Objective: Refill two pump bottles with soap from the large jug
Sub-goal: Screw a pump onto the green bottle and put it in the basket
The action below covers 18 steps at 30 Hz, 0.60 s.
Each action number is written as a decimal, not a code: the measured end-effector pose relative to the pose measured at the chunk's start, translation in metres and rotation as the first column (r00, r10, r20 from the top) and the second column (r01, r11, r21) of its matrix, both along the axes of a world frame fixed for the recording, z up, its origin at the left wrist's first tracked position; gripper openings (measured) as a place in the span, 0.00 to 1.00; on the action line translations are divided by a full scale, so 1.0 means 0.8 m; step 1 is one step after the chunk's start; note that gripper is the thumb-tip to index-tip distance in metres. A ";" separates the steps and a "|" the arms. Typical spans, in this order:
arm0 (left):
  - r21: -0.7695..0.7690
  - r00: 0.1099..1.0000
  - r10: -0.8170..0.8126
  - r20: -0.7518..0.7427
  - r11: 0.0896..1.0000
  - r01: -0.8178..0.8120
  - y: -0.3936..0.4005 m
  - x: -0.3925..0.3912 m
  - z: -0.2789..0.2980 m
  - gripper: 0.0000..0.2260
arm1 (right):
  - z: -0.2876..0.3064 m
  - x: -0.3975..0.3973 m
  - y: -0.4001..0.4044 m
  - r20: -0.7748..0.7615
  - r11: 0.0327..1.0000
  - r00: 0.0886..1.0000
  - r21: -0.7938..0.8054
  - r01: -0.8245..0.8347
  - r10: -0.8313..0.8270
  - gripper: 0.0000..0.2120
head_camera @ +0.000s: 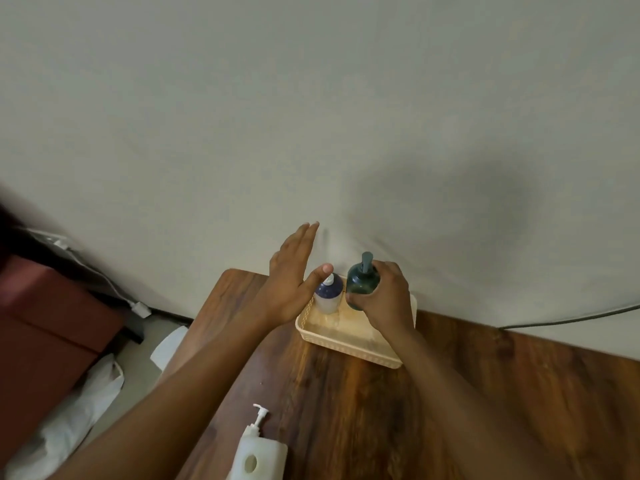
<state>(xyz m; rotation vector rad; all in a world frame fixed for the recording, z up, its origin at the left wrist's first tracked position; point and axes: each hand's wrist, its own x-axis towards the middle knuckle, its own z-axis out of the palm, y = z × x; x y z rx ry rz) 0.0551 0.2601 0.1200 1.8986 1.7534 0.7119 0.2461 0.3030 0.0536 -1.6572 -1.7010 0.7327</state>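
Two pump bottles stand in a cream plastic basket (332,344) at the far edge of the wooden table (381,410). My right hand (386,299) is wrapped around the dark green round bottle (360,277), whose pump points up. The smaller bottle (327,294), dark blue above and white below, stands just left of it. My left hand (289,285) hovers flat beside the small bottle with fingers apart, thumb above its white cap. The large white jug (258,455) with a white pump stands at the near table edge.
A plain pale wall rises right behind the basket. A grey cable (571,318) runs along the wall at right. Left of the table on the floor are a dark red box (45,327), white bags (79,410) and a white plug (140,309).
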 end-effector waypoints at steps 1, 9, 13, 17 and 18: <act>-0.011 1.000 0.000 -0.022 1.000 0.000 -0.001 -0.001 -0.001 0.33 | -0.013 -0.004 0.006 0.007 1.000 1.000 -0.006 0.007 -0.007 0.31; -0.075 0.997 -0.014 -0.075 0.997 0.009 0.000 -0.014 -0.033 0.33 | -0.094 -0.022 0.038 0.100 0.998 0.994 -0.023 0.055 -0.053 0.28; -0.077 0.999 0.013 0.030 0.997 -0.010 0.007 -0.025 -0.074 0.35 | -0.120 -0.027 0.046 0.111 0.996 0.990 -0.024 0.086 -0.083 0.28; -0.066 0.996 0.035 0.088 0.997 -0.030 0.006 -0.028 -0.096 0.36 | -0.142 -0.029 0.048 0.149 0.994 0.985 -0.042 0.096 -0.089 0.29; -0.068 0.995 0.044 0.094 0.997 -0.038 0.005 -0.030 -0.101 0.36 | -0.146 -0.029 0.048 0.158 0.994 0.983 -0.039 0.097 -0.090 0.30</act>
